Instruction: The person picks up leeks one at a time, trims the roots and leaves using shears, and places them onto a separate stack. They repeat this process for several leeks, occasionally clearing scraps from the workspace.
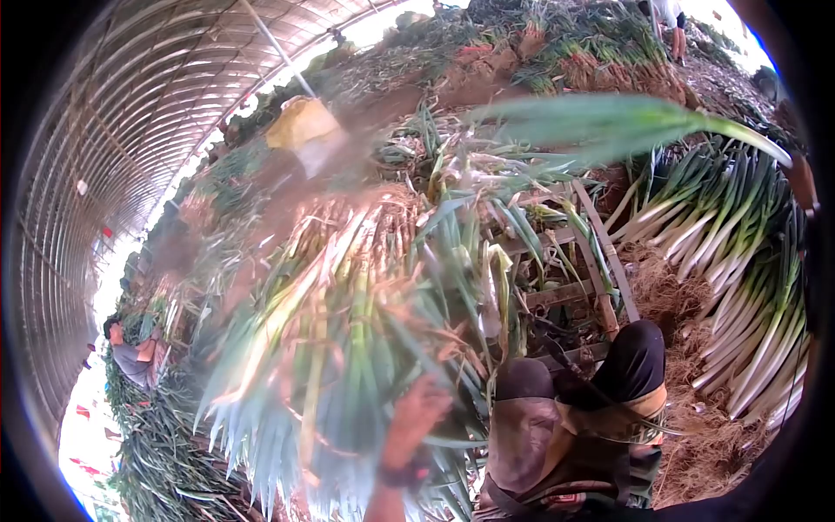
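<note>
At the far right edge, my right hand [803,184] grips a single leek [739,130] by its white root end, and the green leaves sweep left, smeared by motion. My left hand [422,413], with a dark band at its wrist, is over the leaves of a large heap of untrimmed leeks [348,261] in front of me. Blur hides how its fingers are set. Beside my right knee lie rows of cleaned leeks [739,226], with clean white stalks and dark green tops.
A wooden frame [600,252] stands just beyond my knees [531,426]. Loose roots and brown peelings [670,296] cover the ground on the right. A person [135,352] sits at the far left, and another person [674,26] is at the back right. More leek piles [600,61] fill the back.
</note>
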Tool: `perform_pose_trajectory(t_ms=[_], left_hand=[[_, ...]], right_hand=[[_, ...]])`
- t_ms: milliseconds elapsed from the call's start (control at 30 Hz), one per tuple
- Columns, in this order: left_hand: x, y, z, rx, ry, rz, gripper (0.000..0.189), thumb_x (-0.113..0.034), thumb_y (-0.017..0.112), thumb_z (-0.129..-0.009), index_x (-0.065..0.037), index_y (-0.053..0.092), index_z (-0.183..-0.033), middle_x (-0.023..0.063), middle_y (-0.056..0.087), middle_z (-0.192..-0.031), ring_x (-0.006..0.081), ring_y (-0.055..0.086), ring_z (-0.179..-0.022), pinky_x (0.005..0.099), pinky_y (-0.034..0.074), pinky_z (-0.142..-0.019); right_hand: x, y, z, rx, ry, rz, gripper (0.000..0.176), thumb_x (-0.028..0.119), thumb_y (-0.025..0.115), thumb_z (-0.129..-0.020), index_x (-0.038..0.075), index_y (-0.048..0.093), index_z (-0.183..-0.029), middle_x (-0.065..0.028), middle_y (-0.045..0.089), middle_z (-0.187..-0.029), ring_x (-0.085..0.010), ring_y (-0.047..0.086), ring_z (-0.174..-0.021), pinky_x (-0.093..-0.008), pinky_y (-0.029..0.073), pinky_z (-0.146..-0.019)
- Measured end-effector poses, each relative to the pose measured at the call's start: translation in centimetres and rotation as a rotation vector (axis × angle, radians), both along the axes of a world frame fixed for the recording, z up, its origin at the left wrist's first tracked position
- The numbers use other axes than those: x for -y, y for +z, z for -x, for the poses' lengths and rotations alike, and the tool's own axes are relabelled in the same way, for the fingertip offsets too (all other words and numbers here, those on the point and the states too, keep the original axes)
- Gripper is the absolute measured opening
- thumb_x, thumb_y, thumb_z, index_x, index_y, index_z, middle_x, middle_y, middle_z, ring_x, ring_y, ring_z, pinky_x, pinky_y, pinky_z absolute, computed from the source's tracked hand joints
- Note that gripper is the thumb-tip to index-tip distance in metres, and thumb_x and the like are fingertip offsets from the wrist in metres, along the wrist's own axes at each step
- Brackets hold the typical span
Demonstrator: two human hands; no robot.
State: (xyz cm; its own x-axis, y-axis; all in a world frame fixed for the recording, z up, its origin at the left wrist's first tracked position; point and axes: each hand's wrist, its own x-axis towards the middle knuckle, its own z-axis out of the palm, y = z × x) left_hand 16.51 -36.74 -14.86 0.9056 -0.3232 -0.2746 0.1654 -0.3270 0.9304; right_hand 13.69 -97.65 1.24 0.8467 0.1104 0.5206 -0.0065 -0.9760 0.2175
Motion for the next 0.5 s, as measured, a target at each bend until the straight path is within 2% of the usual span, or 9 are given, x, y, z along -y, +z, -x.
perform_pose_trajectory(t_ms=[133, 233, 300, 333, 367, 400, 433, 467, 500], left_hand=[[-0.4, -0.5, 0.0, -0.015, 0.032, -0.085, 0.053, -0.018, 0.072, -0.092, -0.005, 0.051, -0.140, 0.0112, 0.069, -0.116, 0.0185, 0.068, -0.098, 0.0306, 0.057, -0.084], [-0.5, 0.5, 0.7, 0.118, -0.026, -0.230, 0.050, -0.017, 0.072, -0.091, -0.005, 0.056, -0.136, 0.0114, 0.071, -0.114, 0.0189, 0.069, -0.097, 0.0319, 0.057, -0.084], [0.2, 1.3, 1.4, 0.062, 0.004, -0.232, 0.047, -0.010, 0.072, -0.089, -0.001, 0.059, -0.133, 0.0104, 0.071, -0.113, 0.0169, 0.068, -0.103, 0.0309, 0.056, -0.088], [-0.4, -0.1, 1.6, 0.069, -0.003, -0.174, 0.047, -0.009, 0.072, -0.089, -0.001, 0.059, -0.133, 0.0109, 0.071, -0.114, 0.0174, 0.068, -0.102, 0.0314, 0.056, -0.088], [-1.7, -2.9, 1.8, 0.145, -0.036, -0.263, 0.046, -0.007, 0.072, -0.089, -0.001, 0.059, -0.133, 0.0122, 0.071, -0.113, 0.0176, 0.068, -0.101, 0.0317, 0.056, -0.088], [-2.2, -4.1, 1.7, 0.120, -0.049, -0.245, 0.045, -0.007, 0.073, -0.089, 0.000, 0.059, -0.132, 0.0136, 0.070, -0.113, 0.0174, 0.068, -0.102, 0.0321, 0.057, -0.087], [-2.7, -5.5, 1.6, 0.068, -0.026, -0.121, 0.046, -0.007, 0.072, -0.090, 0.002, 0.058, -0.133, 0.0147, 0.070, -0.111, 0.0178, 0.069, -0.099, 0.0321, 0.058, -0.085], [-1.4, -1.4, 2.6, 0.176, -0.098, -0.370, 0.045, -0.026, 0.068, -0.097, -0.006, 0.060, -0.136, 0.0128, 0.068, -0.112, 0.0233, 0.067, -0.087, 0.0391, 0.054, -0.072], [-0.4, 0.1, 2.5, 0.101, -0.122, -0.428, 0.051, -0.029, 0.069, -0.097, -0.005, 0.055, -0.140, 0.0112, 0.068, -0.113, 0.0228, 0.066, -0.097, 0.0380, 0.055, -0.080]], right_hand=[[1.6, -1.2, 2.1, -0.027, -0.062, -0.022, 0.036, 0.014, 0.059, -0.081, 0.003, 0.065, -0.115, -0.0157, 0.064, -0.114, -0.0287, 0.060, -0.110, -0.0434, 0.045, -0.096], [2.1, -2.1, 2.8, -0.052, -0.075, -0.046, 0.035, 0.018, 0.059, -0.083, 0.003, 0.065, -0.114, -0.0148, 0.065, -0.112, -0.0275, 0.061, -0.107, -0.0426, 0.046, -0.093], [3.0, -2.5, 3.8, -0.056, -0.113, -0.066, 0.034, 0.021, 0.060, -0.084, 0.003, 0.065, -0.113, -0.0142, 0.065, -0.110, -0.0267, 0.061, -0.105, -0.0420, 0.046, -0.090], [3.0, -2.7, 4.0, -0.061, -0.123, -0.078, 0.034, 0.022, 0.060, -0.085, 0.003, 0.065, -0.113, -0.0139, 0.065, -0.109, -0.0263, 0.061, -0.104, -0.0418, 0.047, -0.089], [3.2, -3.2, 4.2, -0.071, -0.132, -0.089, 0.034, 0.023, 0.060, -0.085, 0.003, 0.065, -0.112, -0.0136, 0.065, -0.109, -0.0259, 0.061, -0.103, -0.0415, 0.047, -0.088], [3.1, -3.3, 4.5, -0.083, -0.142, -0.100, 0.034, 0.024, 0.060, -0.086, 0.003, 0.065, -0.112, -0.0133, 0.065, -0.108, -0.0255, 0.061, -0.103, -0.0412, 0.047, -0.087], [3.1, -4.1, 4.6, -0.100, -0.152, -0.107, 0.034, 0.026, 0.060, -0.087, 0.003, 0.065, -0.112, -0.0130, 0.065, -0.107, -0.0251, 0.062, -0.102, -0.0410, 0.048, -0.086], [2.5, -5.0, 4.4, -0.122, -0.145, -0.127, 0.034, 0.027, 0.060, -0.087, 0.003, 0.065, -0.111, -0.0127, 0.065, -0.106, -0.0247, 0.062, -0.101, -0.0407, 0.048, -0.085], [1.7, -5.8, 3.9, -0.146, -0.136, -0.152, 0.034, 0.028, 0.060, -0.088, 0.003, 0.066, -0.111, -0.0124, 0.066, -0.106, -0.0243, 0.062, -0.100, -0.0404, 0.048, -0.083]])
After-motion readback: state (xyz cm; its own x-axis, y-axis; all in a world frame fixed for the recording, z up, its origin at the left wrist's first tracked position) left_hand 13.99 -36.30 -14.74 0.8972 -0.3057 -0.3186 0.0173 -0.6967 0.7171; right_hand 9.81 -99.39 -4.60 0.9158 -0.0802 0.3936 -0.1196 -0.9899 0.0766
